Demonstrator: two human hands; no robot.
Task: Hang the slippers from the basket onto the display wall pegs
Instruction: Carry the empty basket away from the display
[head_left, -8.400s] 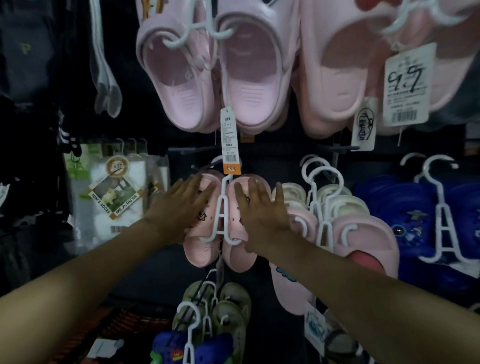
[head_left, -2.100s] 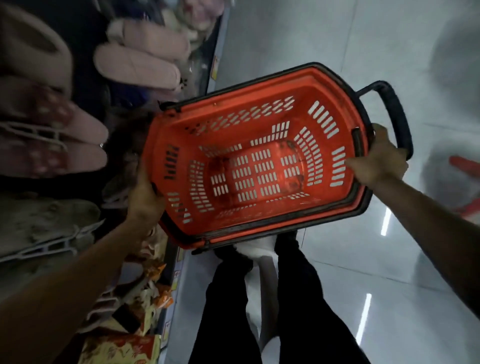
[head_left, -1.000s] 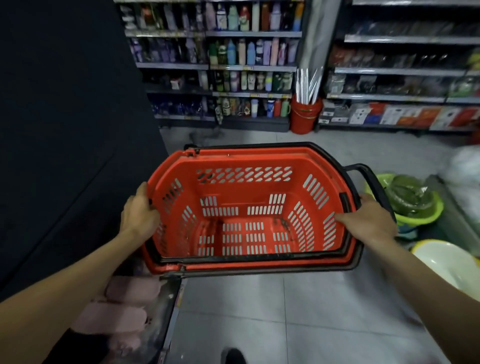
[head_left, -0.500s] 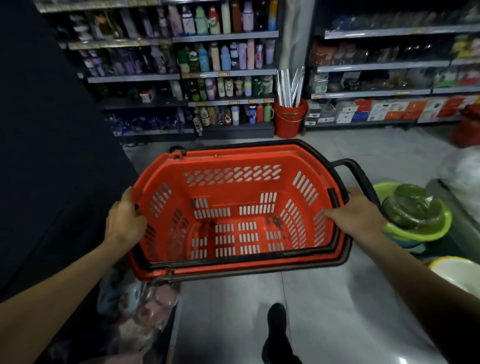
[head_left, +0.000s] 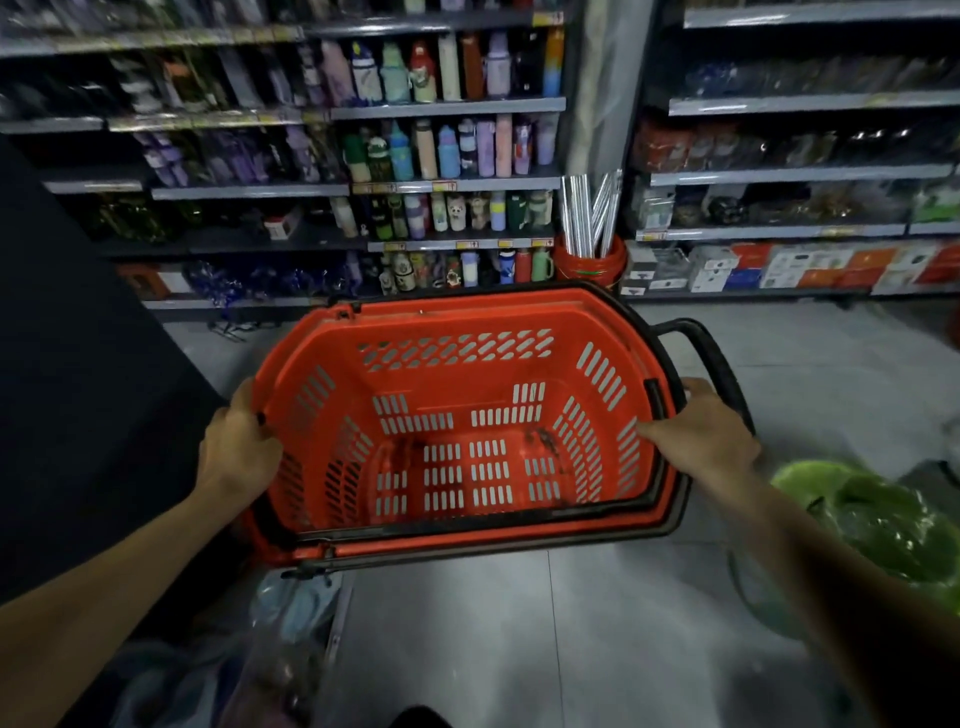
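Basket (head_left: 457, 318), L hand (head_left: 236, 452), R hand (head_left: 701, 439) on rim, bottle shelves (head_left: 447, 184) ahead

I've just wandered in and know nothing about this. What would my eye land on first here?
The bright orange-red basket in mid-view, nothing in it, gripped at its rim by the left hand and the right hand on either side. Behind it, colourful bottles line the far shelves, with a red bucket of silvery rods at their right end. A blurred green bowl shows at the lower right.

slotted plastic basket (head_left: 457, 358), glossy tiled floor (head_left: 623, 623)
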